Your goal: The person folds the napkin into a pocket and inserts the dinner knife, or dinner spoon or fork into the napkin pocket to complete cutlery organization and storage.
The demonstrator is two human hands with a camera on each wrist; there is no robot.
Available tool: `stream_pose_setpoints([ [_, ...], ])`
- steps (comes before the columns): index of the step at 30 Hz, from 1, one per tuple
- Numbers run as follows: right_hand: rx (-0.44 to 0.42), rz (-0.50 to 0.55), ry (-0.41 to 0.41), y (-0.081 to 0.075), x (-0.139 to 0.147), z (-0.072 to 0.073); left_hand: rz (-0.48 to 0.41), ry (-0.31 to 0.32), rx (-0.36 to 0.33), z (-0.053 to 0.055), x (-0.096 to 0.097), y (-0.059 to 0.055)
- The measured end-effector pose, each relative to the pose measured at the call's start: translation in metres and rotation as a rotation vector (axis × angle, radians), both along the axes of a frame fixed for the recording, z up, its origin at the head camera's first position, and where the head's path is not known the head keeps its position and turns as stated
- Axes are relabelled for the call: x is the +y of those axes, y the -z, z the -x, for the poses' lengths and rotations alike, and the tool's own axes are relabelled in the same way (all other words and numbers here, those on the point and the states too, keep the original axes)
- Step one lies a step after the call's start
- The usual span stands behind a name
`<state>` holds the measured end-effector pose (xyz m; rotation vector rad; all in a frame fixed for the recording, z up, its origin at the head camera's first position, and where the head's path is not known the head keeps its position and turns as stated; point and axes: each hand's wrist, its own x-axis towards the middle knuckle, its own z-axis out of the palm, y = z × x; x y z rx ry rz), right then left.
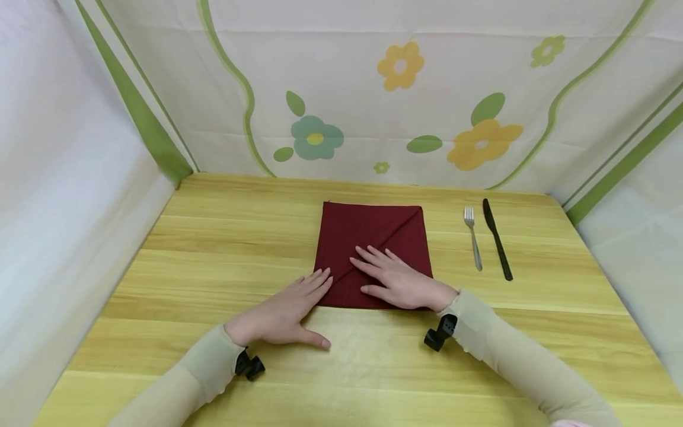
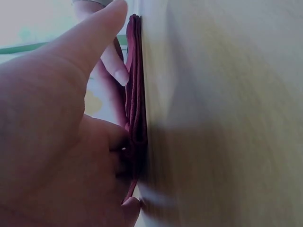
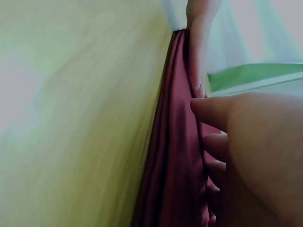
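A dark red cloth napkin point(image 1: 368, 228), folded to a square with a diagonal fold line across its top, lies flat on the wooden table. Its stacked layers show from the side in the left wrist view point(image 2: 136, 90) and the right wrist view point(image 3: 175, 127). My left hand point(image 1: 285, 311) rests its straight fingertips on the napkin's near left corner, thumb spread out over the table. With fingers spread, my right hand point(image 1: 397, 281) lies on the near right part of the napkin, across the diagonal fold.
Right of the napkin lie a silver fork point(image 1: 472, 237) and a dark knife point(image 1: 497, 240), side by side. The wooden tabletop point(image 1: 229, 237) meets a white curtain point(image 1: 352, 77) with printed flowers at the back; more white fabric hangs at both sides.
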<state>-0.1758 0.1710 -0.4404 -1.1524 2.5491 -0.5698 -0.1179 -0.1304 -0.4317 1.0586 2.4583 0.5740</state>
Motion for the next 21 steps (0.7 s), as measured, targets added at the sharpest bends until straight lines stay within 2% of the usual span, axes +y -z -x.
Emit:
stream_pose_setpoints([
  [4,0.047,-0.062,0.071,0.011,0.015,0.015,0.027,0.015,0.005,-0.003,-0.003,-0.001],
  [11,0.051,-0.107,0.232,0.025,0.052,0.056,0.044,0.022,-0.002,-0.007,-0.007,-0.003],
  [16,0.023,-0.121,0.324,0.023,0.07,0.079,0.036,0.032,-0.003,-0.007,-0.006,-0.005],
  [21,-0.017,-0.103,0.355,0.019,0.081,0.095,0.044,0.033,-0.008,-0.006,-0.006,-0.006],
])
